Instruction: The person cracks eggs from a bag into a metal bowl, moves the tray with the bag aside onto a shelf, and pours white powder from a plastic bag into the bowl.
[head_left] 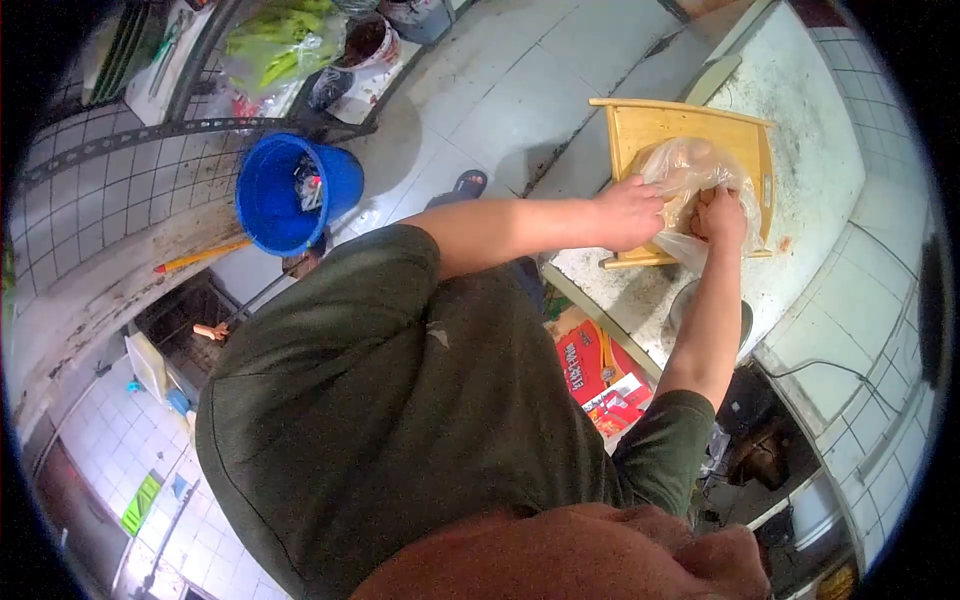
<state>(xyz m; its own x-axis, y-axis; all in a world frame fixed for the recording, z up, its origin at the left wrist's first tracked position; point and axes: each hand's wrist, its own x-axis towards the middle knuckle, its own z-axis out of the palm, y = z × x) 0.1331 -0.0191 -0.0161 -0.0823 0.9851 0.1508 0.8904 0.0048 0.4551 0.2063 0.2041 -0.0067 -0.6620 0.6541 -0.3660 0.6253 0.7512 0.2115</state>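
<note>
The plastic bag (672, 168) lies between the hands: left hand (630, 213) pinching its left edge, right hand (722, 216) curled, grip unclear.

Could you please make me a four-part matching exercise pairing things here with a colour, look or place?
1. bucket
2. bag
3. tray
4. shirt

A. under the bag
B. dark green
C. blue
D. see-through

Right pairs: 1-C, 2-D, 3-A, 4-B.
</note>
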